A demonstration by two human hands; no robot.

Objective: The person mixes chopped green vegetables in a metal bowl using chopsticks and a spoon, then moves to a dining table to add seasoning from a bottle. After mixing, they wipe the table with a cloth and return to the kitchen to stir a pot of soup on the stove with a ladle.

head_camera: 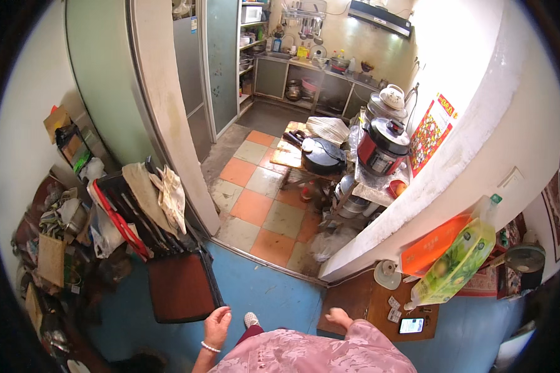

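Observation:
My left hand (218, 324), with a white bead bracelet at the wrist, is beside the front corner of a chair's dark red seat (182, 288); its fingers are curled, and whether they touch the seat is unclear. Cloths (171, 198) hang over the chair's back. My right hand (339, 318) is loosely closed near the edge of a brown wooden table (365, 293), holding nothing that I can see. On that table lie a lit smartphone (411, 325), blister packs of pills (394, 309), a glass lid (387, 275), an orange box (431, 247) and a green carton (457, 263).
Past a doorway, a low wooden table (287, 156) bears a covered electric pan (324, 156). A red pressure cooker (383, 146) stands on a counter by the right wall. Clutter, including a cardboard piece (51, 259), fills the left side. An electric fan (525, 257) stands far right.

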